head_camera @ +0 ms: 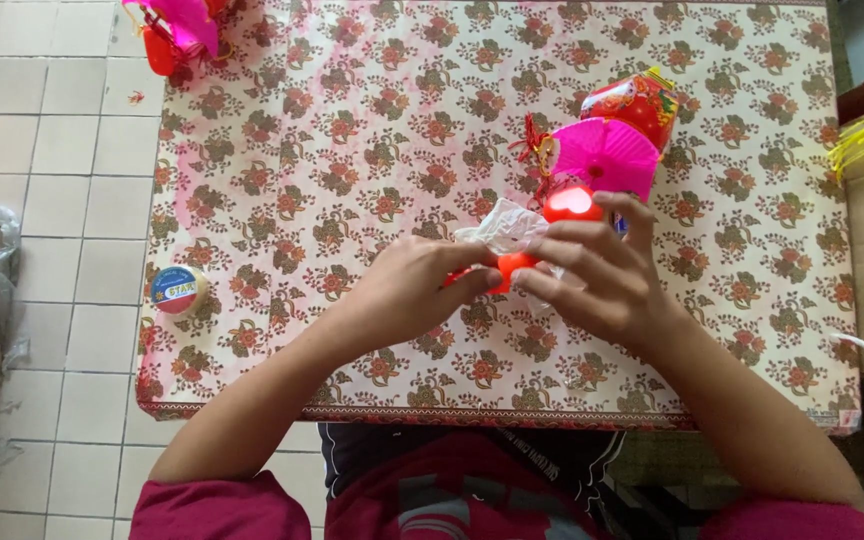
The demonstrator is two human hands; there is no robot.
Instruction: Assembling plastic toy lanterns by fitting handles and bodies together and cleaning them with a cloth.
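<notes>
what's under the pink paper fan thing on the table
The pink pleated fan overlaps a red lantern piece and lies on the floral tablecloth. Whatever is directly beneath it is covered.

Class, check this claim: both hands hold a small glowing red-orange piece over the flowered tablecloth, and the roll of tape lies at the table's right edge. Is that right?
Not quite. The head view shows the roll of tape at the table's left edge, not the right. The rest stands: the left hand and right hand hold the small glowing red-orange piece over the flowered tablecloth.
</notes>
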